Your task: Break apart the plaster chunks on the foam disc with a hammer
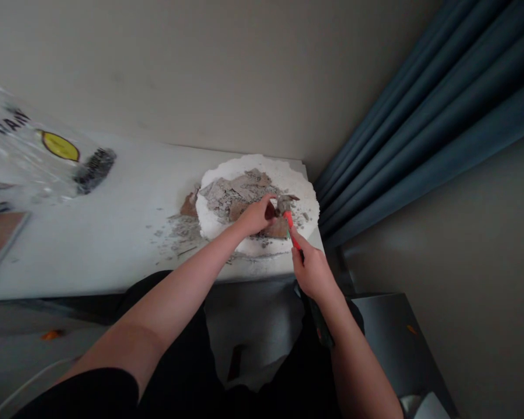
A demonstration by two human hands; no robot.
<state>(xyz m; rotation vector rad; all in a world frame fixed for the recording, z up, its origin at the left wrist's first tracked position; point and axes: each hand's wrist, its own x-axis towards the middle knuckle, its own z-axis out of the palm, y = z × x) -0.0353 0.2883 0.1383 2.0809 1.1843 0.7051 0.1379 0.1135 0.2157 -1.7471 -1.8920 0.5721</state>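
Note:
My right hand [313,269] is wrapped round the handle of a claw hammer [284,205] with a red neck and a dark lower grip. The metal head is over the right part of a white, ragged-edged slab [308,201]. Just left of the head, my left hand [255,217] curls its fingers and thumb together near the surface; what they hold is too small and dark to make out. Grey crumbled material [231,192] is heaped on the slab behind my left hand, with flat brown pieces [276,229] among it.
The slab rests on a white table [113,233], with grey crumbs [186,228] scattered to its left. A clear printed plastic bag [56,145] and a brown board [2,238] lie at the left. A wall is behind; a blue curtain [402,134] hangs at the right.

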